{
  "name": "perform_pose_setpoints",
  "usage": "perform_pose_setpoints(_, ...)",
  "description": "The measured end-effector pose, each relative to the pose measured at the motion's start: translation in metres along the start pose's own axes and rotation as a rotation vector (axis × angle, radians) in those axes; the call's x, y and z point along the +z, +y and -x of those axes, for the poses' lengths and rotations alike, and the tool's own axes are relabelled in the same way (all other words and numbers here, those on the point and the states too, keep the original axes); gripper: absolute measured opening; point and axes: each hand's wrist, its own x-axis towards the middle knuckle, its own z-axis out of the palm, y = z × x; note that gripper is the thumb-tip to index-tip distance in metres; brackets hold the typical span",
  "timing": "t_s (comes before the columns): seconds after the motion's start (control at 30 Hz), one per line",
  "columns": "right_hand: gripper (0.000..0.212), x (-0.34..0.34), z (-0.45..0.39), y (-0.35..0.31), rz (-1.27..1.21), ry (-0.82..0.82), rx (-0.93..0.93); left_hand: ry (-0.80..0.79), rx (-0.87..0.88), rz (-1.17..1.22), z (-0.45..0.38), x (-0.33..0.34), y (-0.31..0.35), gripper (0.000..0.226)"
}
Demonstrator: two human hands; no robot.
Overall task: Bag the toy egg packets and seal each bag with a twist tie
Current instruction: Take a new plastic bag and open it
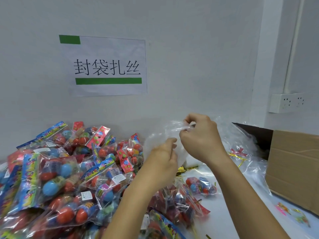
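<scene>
Egg packets (pixel 57 171) lie heaped on the left of the white worktop (pixel 241 213), piled against the wall (pixel 189 49) and spilling toward the near edge. Above the heap's right side both hands hold up a clear bag (pixel 165 135). The right hand (pixel 200 137) pinches the bag's crumpled top between curled fingers; the left hand (pixel 164 154), lower and just beside it, grips the film with its fingers bent round it. The bag looks empty, though the plastic is too glary to be sure. One filled bag (pixel 201 186) lies alone on the worktop under the right forearm, and more bagged packets (pixel 176 204) lie between the forearms. Gold twist ties (pixel 184 169) lie in a loose bunch behind the left hand, partly hidden by it. Loose clear bags (pixel 245 144) pile up to the right, leaning on a cardboard box (pixel 293 166) that crowds the worktop's right edge. A paper sign (pixel 107 66) hangs on the wall, and a socket (pixel 286 102) sits further right.
</scene>
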Motion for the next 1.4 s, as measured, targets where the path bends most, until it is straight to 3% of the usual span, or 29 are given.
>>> perform_pose_setpoints(0.1, 0.028, 0.000, 0.000, -0.004, -0.087, 0.007, -0.063, -0.188, -0.120, 0.009, 0.003, -0.004, -0.001, 0.056)
perform_pose_setpoints(0.2, 0.031, 0.004, 0.002, -0.007, -0.077, 0.007, -0.118, -0.304, -0.191, -0.134, 0.007, -0.006, 0.005, 0.068)
perform_pose_setpoints(0.3, 0.031, 0.009, 0.005, -0.008, -0.087, -0.006, -0.138, -0.239, -0.283, -0.292, 0.002, -0.004, 0.011, 0.068)
perform_pose_setpoints(0.4, 0.031, 0.006, 0.004, -0.007, -0.082, -0.044, -0.120, -0.151, -0.329, -0.389, -0.002, -0.006, 0.012, 0.054)
perform_pose_setpoints(0.5, 0.028, 0.000, 0.003, -0.005, -0.073, -0.153, -0.070, 0.028, -0.219, -0.206, -0.002, -0.010, 0.006, 0.044)
perform_pose_setpoints(0.63, 0.027, -0.010, 0.002, -0.001, -0.036, -0.313, -0.042, 0.025, -0.268, -0.093, 0.000, -0.012, -0.008, 0.048)
perform_pose_setpoints(0.7, 0.023, -0.015, 0.002, 0.000, 0.031, -0.426, -0.022, 0.063, -0.265, -0.153, -0.001, -0.012, -0.017, 0.065)
perform_pose_setpoints(0.8, 0.017, -0.017, 0.003, 0.003, 0.062, -0.539, -0.002, 0.049, -0.318, -0.315, -0.003, -0.012, -0.018, 0.050)
perform_pose_setpoints(0.87, 0.011, -0.023, 0.003, 0.005, 0.027, -0.670, 0.015, -0.007, -0.372, -0.405, -0.005, -0.012, -0.018, 0.059)
perform_pose_setpoints(0.93, 0.020, -0.034, 0.002, 0.009, -0.048, -0.811, 0.036, -0.031, -0.380, -0.377, -0.004, -0.012, -0.020, 0.057)
perform_pose_setpoints(1.03, 0.055, -0.048, -0.002, 0.023, -0.155, -0.681, 0.062, -0.072, -0.301, -0.168, 0.002, -0.011, -0.019, 0.030)
perform_pose_setpoints(1.13, 0.074, -0.045, -0.006, 0.037, -0.238, -0.352, 0.240, -0.157, -0.148, -0.118, 0.005, -0.009, -0.012, 0.033)
perform_pose_setpoints(1.2, 0.082, -0.041, -0.008, 0.043, -0.308, -0.283, 0.367, -0.199, -0.102, -0.100, 0.006, -0.007, -0.007, 0.037)
perform_pose_setpoints(1.3, 0.058, -0.037, -0.008, 0.046, -0.456, -0.367, 0.451, -0.265, -0.090, -0.112, 0.007, -0.004, -0.003, 0.027)
perform_pose_setpoints(1.4, 0.019, -0.032, -0.008, 0.045, -0.535, -0.264, 0.466, -0.279, -0.047, -0.186, 0.008, -0.003, -0.006, 0.048)
